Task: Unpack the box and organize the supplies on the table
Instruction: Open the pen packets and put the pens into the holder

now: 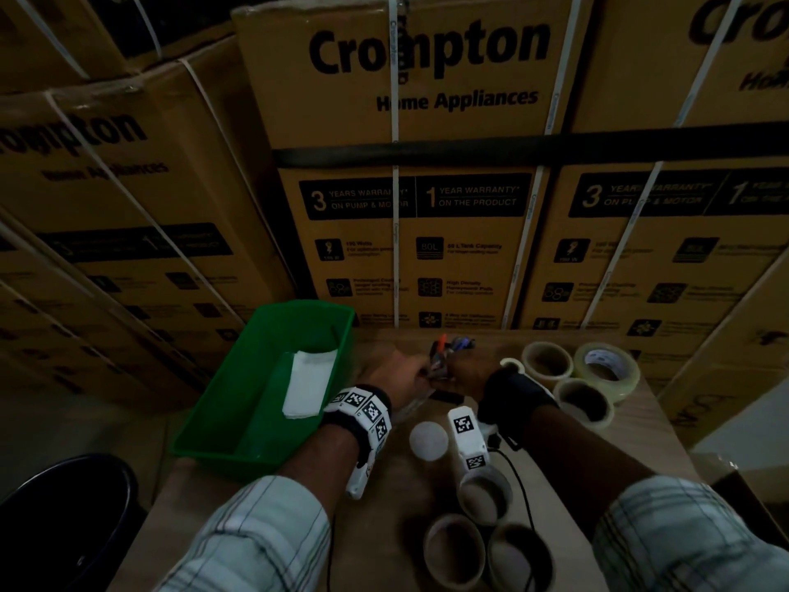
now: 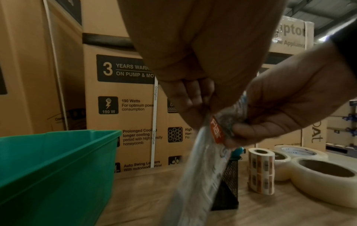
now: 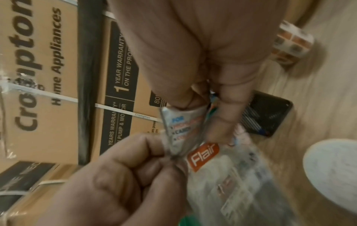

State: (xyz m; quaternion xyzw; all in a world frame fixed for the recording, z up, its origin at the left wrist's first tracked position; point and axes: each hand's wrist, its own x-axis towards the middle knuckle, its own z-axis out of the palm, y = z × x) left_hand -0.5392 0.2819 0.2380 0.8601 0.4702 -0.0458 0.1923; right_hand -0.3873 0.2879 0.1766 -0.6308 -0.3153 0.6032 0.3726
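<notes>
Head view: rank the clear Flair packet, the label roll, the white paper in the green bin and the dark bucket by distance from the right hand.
1. Flair packet: pinched by the right hand.
2. Label roll: just right of that hand.
3. White paper: in the green bin, past the left hand.
4. Dark bucket: lower left, off the table.

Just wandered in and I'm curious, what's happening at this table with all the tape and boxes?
A person is unpacking supplies. Both hands, left hand and right hand, pinch the top of a clear plastic Flair packet, apparently pulling it open above the wooden table. Tape rolls, a sticker roll and a black mesh holder with pens already stand on the table. A green tray beside them holds white paper.
</notes>
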